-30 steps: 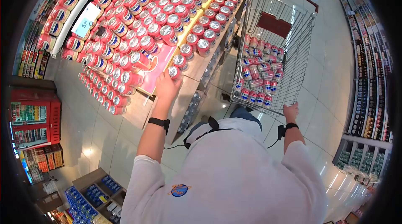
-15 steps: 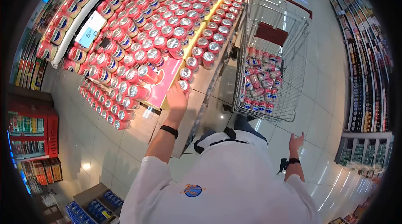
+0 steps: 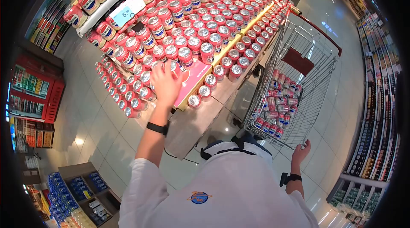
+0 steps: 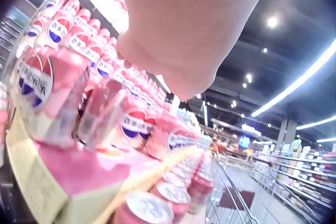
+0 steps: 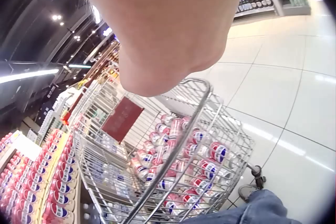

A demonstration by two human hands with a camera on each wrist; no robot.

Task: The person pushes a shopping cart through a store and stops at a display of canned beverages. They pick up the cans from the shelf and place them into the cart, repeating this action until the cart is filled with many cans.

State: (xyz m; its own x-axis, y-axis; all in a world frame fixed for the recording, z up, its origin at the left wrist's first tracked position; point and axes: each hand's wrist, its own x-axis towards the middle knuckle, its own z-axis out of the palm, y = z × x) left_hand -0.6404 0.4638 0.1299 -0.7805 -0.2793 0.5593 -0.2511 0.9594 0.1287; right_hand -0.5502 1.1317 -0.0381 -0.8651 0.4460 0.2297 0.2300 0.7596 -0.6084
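My left hand reaches over the pink sheet on the display, fingers and thumb spread around the top of a pink-and-white soda can. Its fingertips are partly hidden. In the left wrist view, a tilted can stands at the back of that sheet, below the palm. Several cans line the outer ledge, the nearest at its front end. My right hand is held low beside the near end of the shopping cart, its fingers loosely bent and holding nothing. Several matching cans lie heaped in the cart.
Dense rows of cans rise behind the sheet, under a price sign. A yellow strip divides off the ledge. The display's wooden corner is close to my body. Stocked shelves line the right.
My left hand has left the front can on the ledge and moved left over the sheet. My right hand came off the cart's end, swung outward, then came back near it.
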